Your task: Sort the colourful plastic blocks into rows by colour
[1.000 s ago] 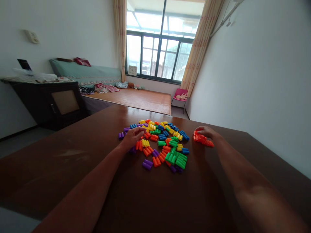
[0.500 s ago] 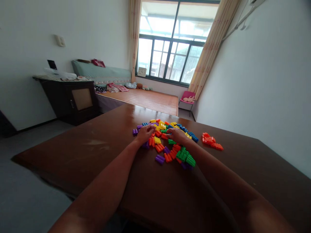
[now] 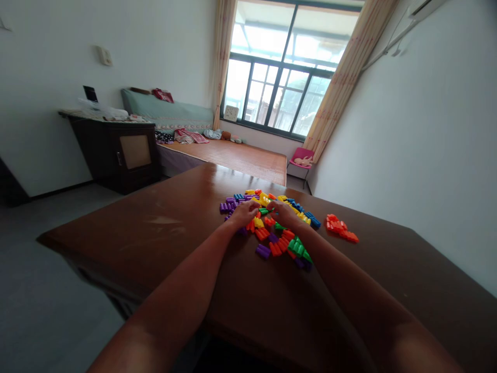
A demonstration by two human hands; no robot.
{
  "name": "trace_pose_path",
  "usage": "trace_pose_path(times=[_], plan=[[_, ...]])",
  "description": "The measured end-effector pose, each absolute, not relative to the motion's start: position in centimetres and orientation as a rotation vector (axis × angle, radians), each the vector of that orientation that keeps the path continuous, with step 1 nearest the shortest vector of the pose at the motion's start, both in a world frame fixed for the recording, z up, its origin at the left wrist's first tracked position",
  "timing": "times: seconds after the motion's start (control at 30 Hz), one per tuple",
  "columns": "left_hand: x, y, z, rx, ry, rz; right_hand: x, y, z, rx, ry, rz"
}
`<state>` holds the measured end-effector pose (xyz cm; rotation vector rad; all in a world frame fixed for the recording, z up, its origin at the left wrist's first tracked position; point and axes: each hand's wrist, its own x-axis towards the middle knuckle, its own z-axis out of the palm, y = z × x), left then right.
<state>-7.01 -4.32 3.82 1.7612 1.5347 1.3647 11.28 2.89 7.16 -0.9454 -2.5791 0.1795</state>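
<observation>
A pile of plastic building blocks in several colours lies on the dark brown table. My left hand is over its left part, with fingers bent together near a yellow block and purple blocks. My right hand sits just to the right, its fingers curled inward. Between the hands a green block shows. Whatever either hand pinches is too small and covered to make out. Close to my right forearm are green blocks. A purple block lies at the pile's near edge.
Orange blocks form a separate cluster right of the pile. Beyond the table stand a bed, a dark cabinet at left and a pink chair below the window.
The view has shifted slightly. My left hand has moved a little closer to the right hand, and the right hand's fingers look more curled.
</observation>
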Motion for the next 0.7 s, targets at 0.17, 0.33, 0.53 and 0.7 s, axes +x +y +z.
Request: trace_pose_path(times=[0.17,0.33,0.53,0.7], plan=[[-7.1,-4.5,4.0,1.799,1.553,1.341,11.3,2.4,6.4,-1.152,-2.690,0.204],[-7.1,-4.4,4.0,1.824,1.556,1.313,12.1,2.7,6.2,-1.079,-2.852,0.271],[-6.7,-4.5,4.0,1.750,1.359,1.359,11.1,1.8,7.7,-1.024,-2.514,0.069],[-6.1,-4.9,4.1,1.528,1.081,1.229,9.6,0.0,8.3,-0.911,-2.485,-0.026]])
